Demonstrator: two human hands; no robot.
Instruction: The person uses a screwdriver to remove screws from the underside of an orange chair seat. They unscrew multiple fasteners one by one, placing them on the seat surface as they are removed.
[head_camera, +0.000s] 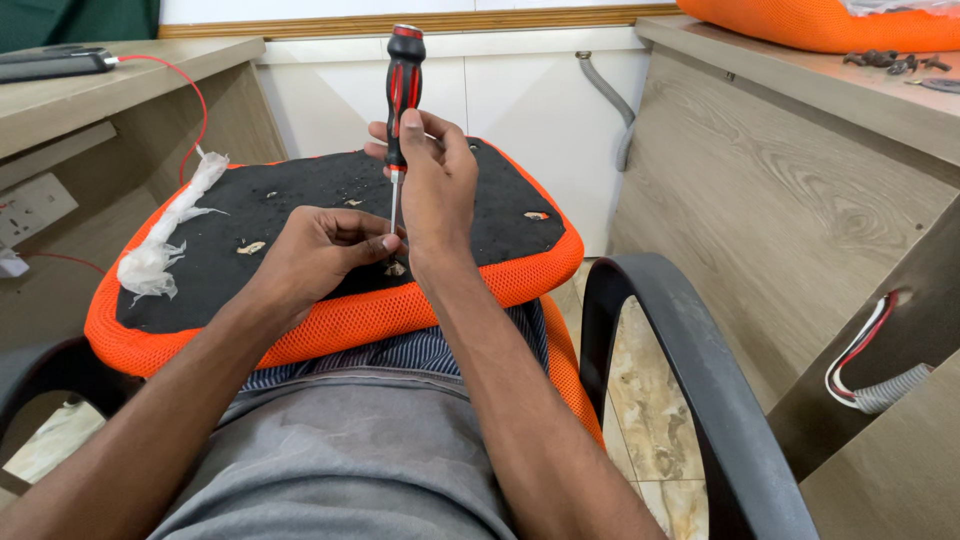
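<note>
An orange mesh chair seat (330, 320) lies upside down on my lap, its black underside (300, 200) facing up. My right hand (432, 190) grips a red-and-black screwdriver (403, 85) upright, tip down on the black surface near the front edge. My left hand (318, 250) pinches the metal shaft close to its tip, fingers closed around it. The tip itself is hidden behind my fingers.
A crumpled white plastic strip (165, 240) lies on the seat's left side. Wooden desks stand left (90, 90) and right (800, 170). A black chair armrest (690, 370) curves at my right. Another orange cushion (820, 25) and loose screws (885, 62) sit on the right desk.
</note>
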